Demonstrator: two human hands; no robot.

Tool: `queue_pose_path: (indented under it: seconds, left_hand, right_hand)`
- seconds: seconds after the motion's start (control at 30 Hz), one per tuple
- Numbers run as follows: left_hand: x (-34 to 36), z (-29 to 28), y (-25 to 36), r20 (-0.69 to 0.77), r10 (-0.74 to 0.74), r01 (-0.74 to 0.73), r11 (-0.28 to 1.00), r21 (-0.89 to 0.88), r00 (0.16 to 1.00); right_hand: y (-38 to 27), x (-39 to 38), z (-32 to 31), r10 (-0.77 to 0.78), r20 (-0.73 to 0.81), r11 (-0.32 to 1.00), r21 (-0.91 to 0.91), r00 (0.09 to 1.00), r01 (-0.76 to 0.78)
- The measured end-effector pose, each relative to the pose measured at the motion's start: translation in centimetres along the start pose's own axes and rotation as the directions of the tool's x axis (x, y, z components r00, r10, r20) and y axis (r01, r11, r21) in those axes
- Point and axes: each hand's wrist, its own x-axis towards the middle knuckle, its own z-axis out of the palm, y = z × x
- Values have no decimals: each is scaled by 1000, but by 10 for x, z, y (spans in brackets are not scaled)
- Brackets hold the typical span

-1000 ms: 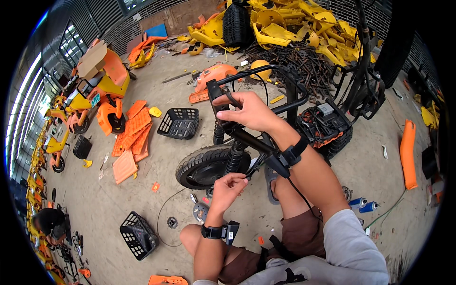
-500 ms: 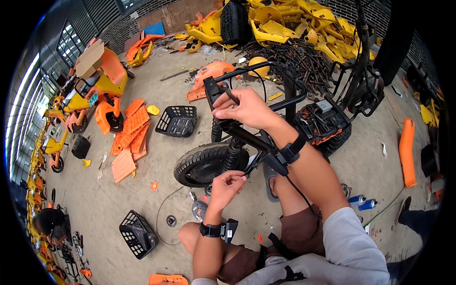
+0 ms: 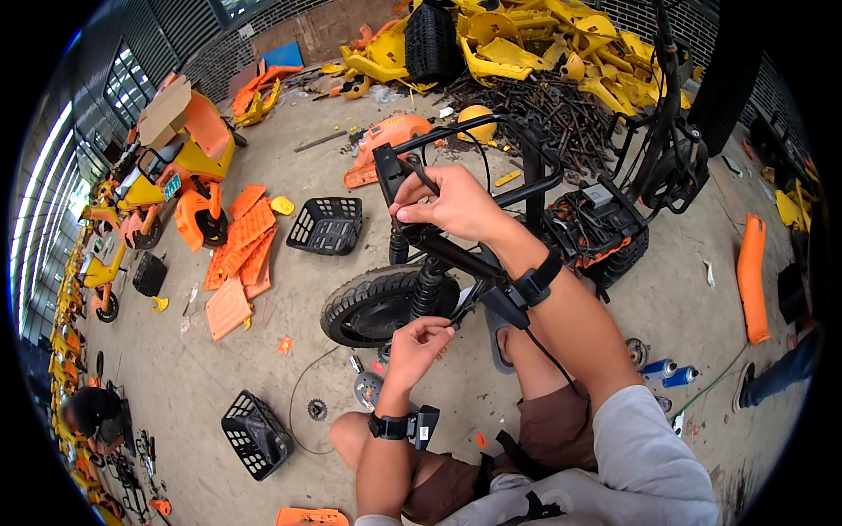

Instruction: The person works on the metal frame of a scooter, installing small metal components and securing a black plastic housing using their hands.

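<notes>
Right hand closing around black scooter frame, stripped, standing on concrete floor; left hand pinching thin cable beside front wheel. Frame likely heavy, rigid; cable limp, best gripped near end.

Bright, even daylight from left-side windows; soft shadows, sharp centre, fisheye bending at the rim.

**What the view hides**

The right hand covers the handlebar grip it wraps. The left hand's fingers hide whatever small part they pinch. The front wheel is partly behind the fork. Small floor parts are too tiny to identify.
</notes>
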Motion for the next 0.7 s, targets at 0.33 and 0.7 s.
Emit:
queue_pose_path:
  seconds: [0.33, 0.7]
  left_hand:
    - [0, 0, 2, -5, -21, 21, 1000, 10, 1000]
    - [-1, 0, 3, -5, -9, 9, 1000, 0, 1000]
  right_hand:
    - [-8, -7, 7, -34, -106, 952, -306, 994, 0]
    - [-6, -7, 4, 12, -68, 968, -251, 998, -29]
